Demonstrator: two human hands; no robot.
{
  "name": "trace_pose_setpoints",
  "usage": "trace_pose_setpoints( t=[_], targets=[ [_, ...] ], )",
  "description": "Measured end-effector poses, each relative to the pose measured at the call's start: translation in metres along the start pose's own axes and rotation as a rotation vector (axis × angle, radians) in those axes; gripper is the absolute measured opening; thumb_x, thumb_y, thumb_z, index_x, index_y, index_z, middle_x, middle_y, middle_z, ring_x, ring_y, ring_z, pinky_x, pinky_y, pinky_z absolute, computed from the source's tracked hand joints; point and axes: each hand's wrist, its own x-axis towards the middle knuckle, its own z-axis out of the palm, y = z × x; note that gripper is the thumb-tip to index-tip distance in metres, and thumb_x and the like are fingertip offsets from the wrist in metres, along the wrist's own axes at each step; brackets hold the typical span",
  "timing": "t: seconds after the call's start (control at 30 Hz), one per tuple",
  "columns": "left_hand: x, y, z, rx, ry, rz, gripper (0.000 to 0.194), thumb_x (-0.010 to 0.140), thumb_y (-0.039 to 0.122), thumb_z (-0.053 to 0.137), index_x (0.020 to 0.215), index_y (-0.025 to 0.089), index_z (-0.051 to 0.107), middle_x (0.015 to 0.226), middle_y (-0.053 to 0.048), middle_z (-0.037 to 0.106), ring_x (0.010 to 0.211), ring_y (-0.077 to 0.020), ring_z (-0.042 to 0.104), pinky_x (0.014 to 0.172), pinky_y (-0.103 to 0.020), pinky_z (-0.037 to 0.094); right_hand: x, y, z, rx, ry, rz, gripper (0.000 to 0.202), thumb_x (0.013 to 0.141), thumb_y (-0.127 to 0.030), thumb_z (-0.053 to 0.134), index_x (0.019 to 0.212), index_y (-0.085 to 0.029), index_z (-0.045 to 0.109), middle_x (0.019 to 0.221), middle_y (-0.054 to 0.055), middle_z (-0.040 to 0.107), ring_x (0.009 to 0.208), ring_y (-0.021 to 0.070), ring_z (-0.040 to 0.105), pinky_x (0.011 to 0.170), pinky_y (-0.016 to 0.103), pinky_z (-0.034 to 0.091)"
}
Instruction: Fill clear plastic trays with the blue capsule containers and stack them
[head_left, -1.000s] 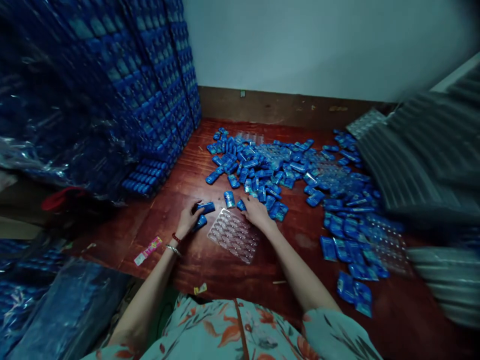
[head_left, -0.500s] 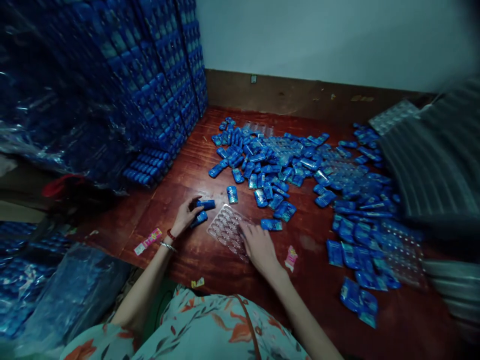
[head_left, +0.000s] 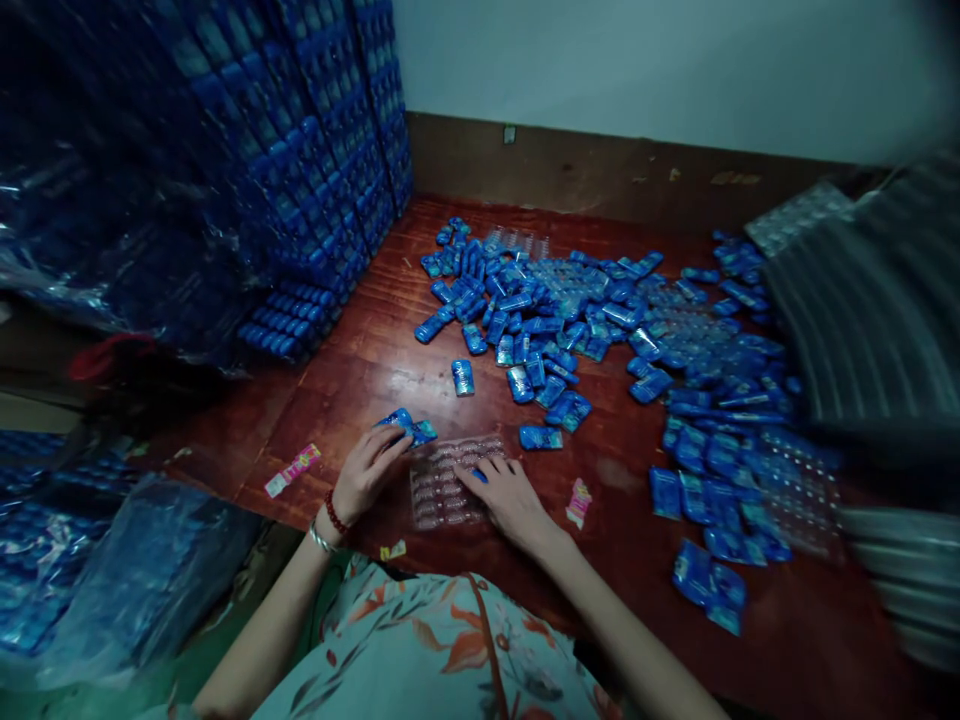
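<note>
My left hand (head_left: 369, 462) is closed around small blue packets (head_left: 420, 432), just off the far left corner of a clear plastic tray (head_left: 439, 490). The tray lies flat on the table, its rows of moulded hollows showing. Over the tray's right side, my right hand (head_left: 511, 498) has its fingers bent down. A bit of a blue packet (head_left: 480, 475) shows at its fingertips; the rest of that packet is hidden under the hand. One loose blue packet (head_left: 463, 378) lies beyond the tray, and another packet (head_left: 541, 437) sits to its right.
A heap of blue packets (head_left: 517, 300) and clear trays spreads across the reddish wooden table (head_left: 337, 400). Tall stacks of filled blue trays (head_left: 300, 150) stand at left. Pink wrappers (head_left: 578, 503) lie nearby. A blurred striped dark shape (head_left: 877, 300) fills the right side.
The tray has turned so its edges sit squarer to me. My left hand has come nearer its far left corner with the packets. Blue now shows at my right fingertips.
</note>
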Motion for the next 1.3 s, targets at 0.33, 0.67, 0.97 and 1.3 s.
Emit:
trace_pose_setpoints(
  t=[0.33,0.67,0.97,1.3],
  targets=[
    [0.005,0.023,0.006,-0.161,0.003,-0.211,0.035,0.091,0.015,0.044,0.124,0.024,0.051,0.113,-0.01,0.058,0.107,-0.0201,0.056,0.091,-0.038,0.05,-0.015,-0.033,0.01,0.715,0.556,0.563,0.034,0.093,-0.026,0.037,0.127,-0.02,0.042,0.112,0.008,0.06,0.1,0.0191,0.057,0.084,0.032,0.045],
    [0.033,0.003,0.015,-0.109,-0.349,0.124,0.036,0.093,0.015,0.034,0.127,0.02,0.048,0.108,-0.011,0.058,0.099,-0.0205,0.052,0.086,-0.035,0.048,-0.008,-0.035,0.019,0.151,0.161,0.114,0.037,0.085,-0.006,0.041,0.118,-0.021,0.053,0.115,0.01,0.059,0.101,0.0234,0.05,0.082,0.037,0.038],
    [0.059,0.017,0.01,0.181,-0.703,0.269,0.029,0.09,0.011,0.036,0.115,0.01,0.051,0.095,-0.011,0.056,0.088,-0.0213,0.048,0.079,-0.035,0.046,-0.007,-0.028,0.039,0.132,0.333,0.065,0.039,0.084,-0.006,0.042,0.122,-0.013,0.048,0.111,0.012,0.061,0.094,0.0225,0.053,0.08,0.036,0.041],
    [0.069,0.018,0.012,0.018,-0.626,0.177,0.028,0.088,0.008,0.041,0.113,0.013,0.052,0.1,-0.009,0.054,0.091,-0.0207,0.045,0.081,-0.033,0.045,0.006,-0.015,0.004,0.868,0.731,0.488,0.021,0.09,-0.029,0.046,0.108,-0.021,0.054,0.101,0.005,0.059,0.095,0.017,0.056,0.086,0.034,0.046]
  ],
)
